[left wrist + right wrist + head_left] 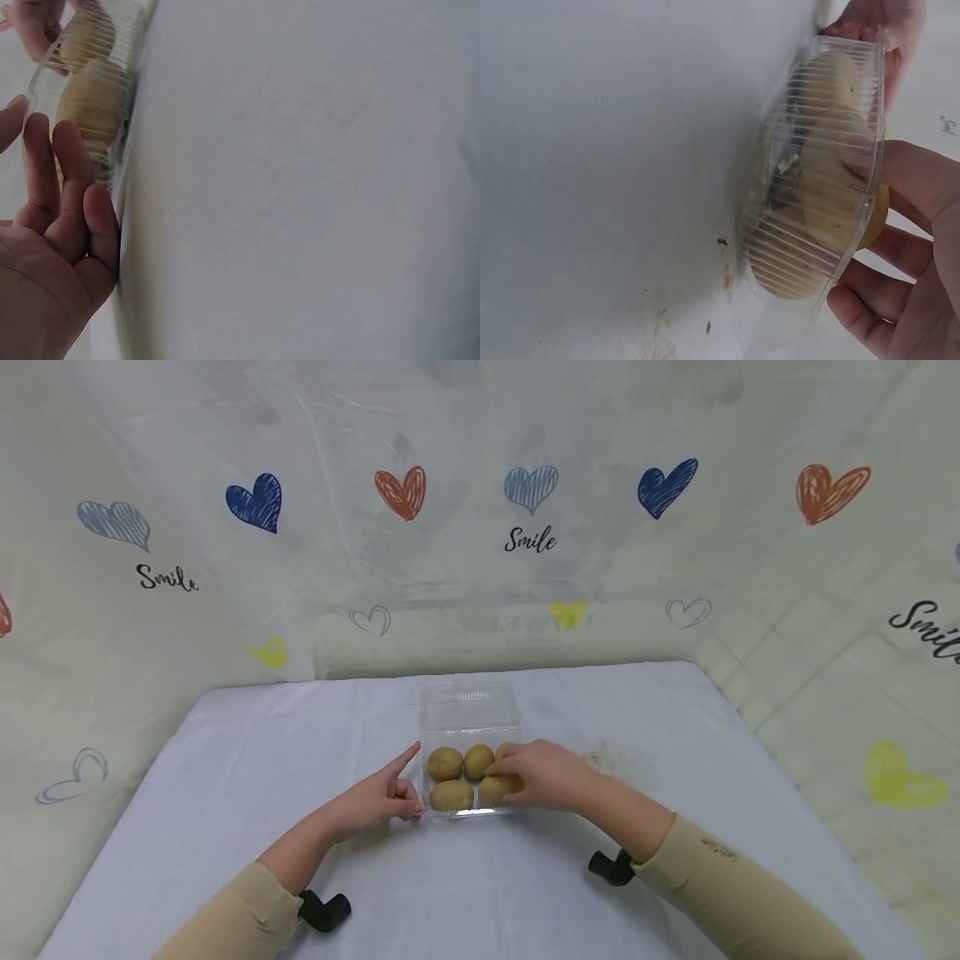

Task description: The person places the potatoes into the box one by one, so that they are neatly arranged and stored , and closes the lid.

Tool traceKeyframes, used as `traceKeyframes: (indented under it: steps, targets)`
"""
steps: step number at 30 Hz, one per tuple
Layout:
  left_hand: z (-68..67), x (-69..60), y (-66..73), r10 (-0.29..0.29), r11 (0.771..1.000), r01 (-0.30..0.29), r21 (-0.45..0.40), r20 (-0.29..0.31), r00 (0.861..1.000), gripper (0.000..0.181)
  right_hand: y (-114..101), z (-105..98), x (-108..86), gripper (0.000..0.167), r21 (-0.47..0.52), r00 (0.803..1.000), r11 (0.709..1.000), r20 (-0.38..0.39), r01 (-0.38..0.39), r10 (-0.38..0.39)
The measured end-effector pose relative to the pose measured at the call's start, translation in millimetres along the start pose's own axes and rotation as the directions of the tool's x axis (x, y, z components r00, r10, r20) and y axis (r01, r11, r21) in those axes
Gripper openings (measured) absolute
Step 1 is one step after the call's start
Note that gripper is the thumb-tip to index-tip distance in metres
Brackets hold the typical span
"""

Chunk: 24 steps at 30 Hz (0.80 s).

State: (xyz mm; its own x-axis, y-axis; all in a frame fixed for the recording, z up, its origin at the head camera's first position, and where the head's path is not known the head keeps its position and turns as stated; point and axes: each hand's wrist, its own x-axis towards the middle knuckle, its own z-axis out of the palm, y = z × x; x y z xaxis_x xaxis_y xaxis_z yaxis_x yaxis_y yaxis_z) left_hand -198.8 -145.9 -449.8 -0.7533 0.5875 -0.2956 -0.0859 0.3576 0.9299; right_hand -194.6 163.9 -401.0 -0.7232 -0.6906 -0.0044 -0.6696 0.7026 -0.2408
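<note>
A clear plastic clamshell box (467,814) lies with its lid (468,706) folded back, holding several potatoes in two rows. My left hand (382,797) is at the box's left side, index finger stretched along it and thumb near the front corner. In the left wrist view its other fingers (71,161) bend loosely beside the ribbed wall, pinching nothing. My right hand (546,774) reaches into the right part of the box. Its thumb and fingers grip the front-right potato (495,790), partly covering it and another potato (503,748) behind. Two potatoes (452,795) (445,763) sit on the left.
A white cloth covers the table (360,893). Brownish dirt specks (603,758) mark it right of the box, also seen as crumbs (721,241) in the right wrist view. Behind stands a pale curtain (457,560) printed with hearts.
</note>
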Motion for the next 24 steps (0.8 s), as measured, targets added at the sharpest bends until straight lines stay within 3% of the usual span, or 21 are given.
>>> traceKeyframes:
  steps: [13,24]
  targets:
    - [1.2,-2.9,3.9,0.007,1.000,-0.007,0.007,-0.013,1.000,0.097,-7.7,2.6,6.6,0.034,-0.173,0.998,0.985,0.056,0.017,-0.008]
    - [1.6,-1.1,-0.1,0.019,1.000,-0.019,-0.007,-0.006,1.000,0.097,-2.9,-3.4,0.2,0.029,-0.071,0.999,0.997,0.034,0.039,-0.037]
